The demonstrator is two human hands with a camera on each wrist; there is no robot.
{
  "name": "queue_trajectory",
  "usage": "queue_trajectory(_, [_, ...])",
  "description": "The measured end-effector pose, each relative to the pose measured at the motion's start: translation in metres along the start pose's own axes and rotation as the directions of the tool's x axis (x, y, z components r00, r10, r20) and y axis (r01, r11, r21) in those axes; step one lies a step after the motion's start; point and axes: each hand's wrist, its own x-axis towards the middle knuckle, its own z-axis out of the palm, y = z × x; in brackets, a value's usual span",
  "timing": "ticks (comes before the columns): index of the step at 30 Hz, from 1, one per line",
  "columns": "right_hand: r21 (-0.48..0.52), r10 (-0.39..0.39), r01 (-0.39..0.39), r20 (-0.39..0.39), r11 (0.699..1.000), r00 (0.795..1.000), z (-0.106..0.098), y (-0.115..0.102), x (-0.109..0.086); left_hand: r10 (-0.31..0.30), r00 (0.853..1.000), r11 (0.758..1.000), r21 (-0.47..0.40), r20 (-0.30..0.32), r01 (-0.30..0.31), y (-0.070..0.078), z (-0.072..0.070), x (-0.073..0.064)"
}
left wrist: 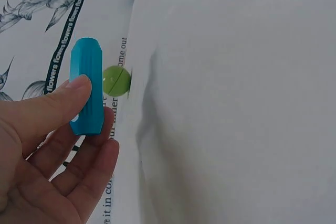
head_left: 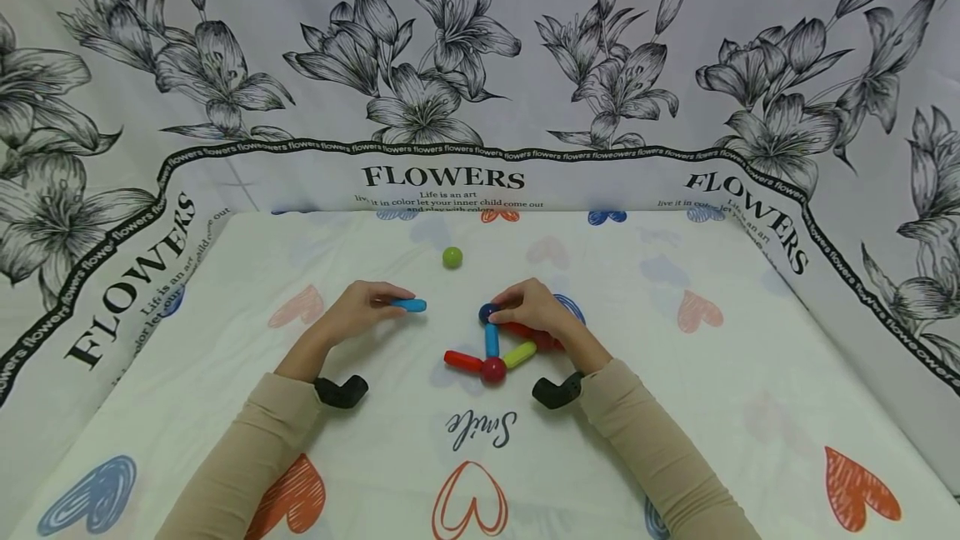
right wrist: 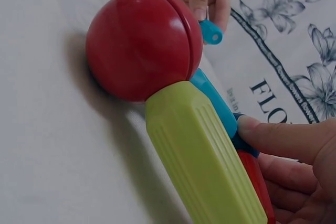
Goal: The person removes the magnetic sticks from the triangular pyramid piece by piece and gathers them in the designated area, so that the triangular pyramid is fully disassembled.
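Observation:
My left hand [head_left: 362, 308] pinches a light-blue toy rod [left wrist: 86, 87] with ridged sides between thumb and fingers. With thumb and fingertips, my right hand [head_left: 536, 308] grips a dark-blue ball [head_left: 488, 313] at one corner of a joined rod-and-ball shape. From that ball another light-blue rod [head_left: 492, 340] runs down to a red ball [head_left: 492, 371]. A red rod [head_left: 463, 362] sticks out left of the red ball, and a yellow-green rod [right wrist: 202, 150] leads off to its right. Another red rod [right wrist: 256, 182] shows beside my right fingers; the right end of the shape is partly hidden by that hand.
A loose green ball [head_left: 452, 257] lies on the white heart-print cloth [head_left: 390, 440], farther back between my hands. Behind the table hangs a floral curtain [head_left: 450, 107]. Black wrist mounts [head_left: 341, 392] sit at both cuffs.

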Motion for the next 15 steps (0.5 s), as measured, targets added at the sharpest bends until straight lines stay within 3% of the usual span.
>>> queue_trajectory(15, [0.001,0.015,-0.015,-0.007,1.0,1.0,-0.001,0.0,0.001,-0.07,0.995,0.997,0.012,-0.065,0.071,-0.023,-0.023,-0.004])
